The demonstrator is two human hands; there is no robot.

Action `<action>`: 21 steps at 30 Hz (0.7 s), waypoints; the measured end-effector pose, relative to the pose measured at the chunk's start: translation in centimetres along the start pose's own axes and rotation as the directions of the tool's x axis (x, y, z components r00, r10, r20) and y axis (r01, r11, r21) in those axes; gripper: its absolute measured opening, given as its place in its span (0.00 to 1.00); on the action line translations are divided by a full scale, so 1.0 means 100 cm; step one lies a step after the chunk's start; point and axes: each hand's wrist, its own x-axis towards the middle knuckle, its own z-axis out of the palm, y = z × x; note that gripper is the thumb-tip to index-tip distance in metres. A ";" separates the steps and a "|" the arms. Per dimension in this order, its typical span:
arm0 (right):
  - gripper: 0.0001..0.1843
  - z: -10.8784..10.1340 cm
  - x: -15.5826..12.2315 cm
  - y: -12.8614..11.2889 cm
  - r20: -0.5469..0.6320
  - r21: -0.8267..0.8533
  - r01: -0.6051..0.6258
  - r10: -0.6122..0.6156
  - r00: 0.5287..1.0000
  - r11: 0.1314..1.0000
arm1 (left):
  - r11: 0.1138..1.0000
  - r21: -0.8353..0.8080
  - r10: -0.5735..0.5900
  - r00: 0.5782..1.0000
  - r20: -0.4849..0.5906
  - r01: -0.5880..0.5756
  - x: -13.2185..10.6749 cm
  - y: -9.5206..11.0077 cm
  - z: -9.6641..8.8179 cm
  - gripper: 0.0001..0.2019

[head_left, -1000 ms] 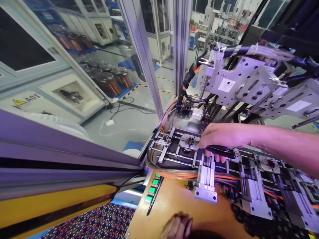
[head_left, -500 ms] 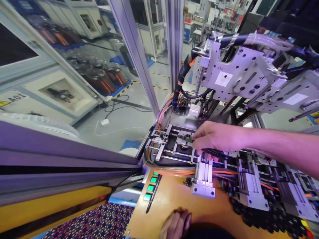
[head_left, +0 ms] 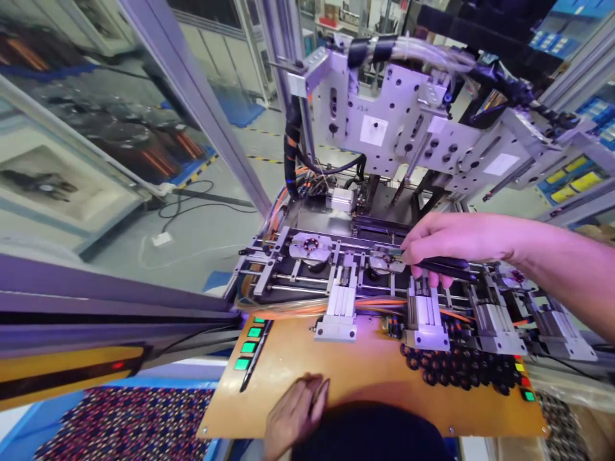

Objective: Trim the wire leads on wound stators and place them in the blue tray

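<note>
Down at the far left, a tray of small parts (head_left: 129,422) runs past the bottom edge, too fine-grained for me to pick out single pieces. Then come green buttons (head_left: 248,347) on a tan board (head_left: 375,365), with a black stick (head_left: 256,353) lying just beside them. The left hand (head_left: 295,410) rests on the board, fingers loosely bent and close together; its palm is hidden, so I can't tell whether it holds anything. A dark rounded shape (head_left: 369,435) covers the board's near edge beside it. Farther back, the right hand (head_left: 446,240) is closed around a black-handled tool (head_left: 449,266), at the right side of a metal plate (head_left: 379,264). The fingers cover the tool's middle, and its tip is hard to make out against the plate. Black rings (head_left: 461,368) lie heaped below, many overlapping.
</note>
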 end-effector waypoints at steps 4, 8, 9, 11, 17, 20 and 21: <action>0.12 0.002 0.005 0.020 -0.002 0.005 -0.047 0.047 0.999 0.999 | 1.000 0.018 0.012 1.000 0.015 -0.012 0.003 0.001 -0.003 0.03; 0.13 0.000 0.009 0.024 0.001 -0.026 -0.044 0.044 0.999 0.999 | 0.999 0.036 0.012 1.000 0.019 -0.013 0.006 0.003 -0.005 0.03; 0.13 -0.001 0.010 0.023 0.005 -0.033 -0.049 0.049 0.999 0.998 | 0.999 0.036 0.014 1.000 0.023 -0.015 0.006 0.003 -0.006 0.04; 0.13 -0.002 0.010 0.022 0.016 -0.043 -0.063 0.064 0.998 0.997 | 0.999 0.035 0.017 0.999 0.031 -0.018 0.006 0.003 -0.006 0.04; 0.13 -0.004 0.011 0.019 0.023 -0.073 -0.098 0.100 0.995 0.993 | 0.999 0.040 0.006 0.999 0.048 -0.008 0.003 0.001 -0.004 0.03; 0.13 -0.005 0.011 0.019 0.015 -0.076 -0.120 0.122 0.992 0.990 | 0.999 0.040 0.019 0.999 0.047 -0.021 0.002 0.000 -0.004 0.04; 0.13 -0.005 0.012 0.019 0.014 -0.073 -0.127 0.128 0.992 0.989 | 0.999 0.047 0.018 0.999 0.046 -0.020 0.002 0.000 -0.004 0.03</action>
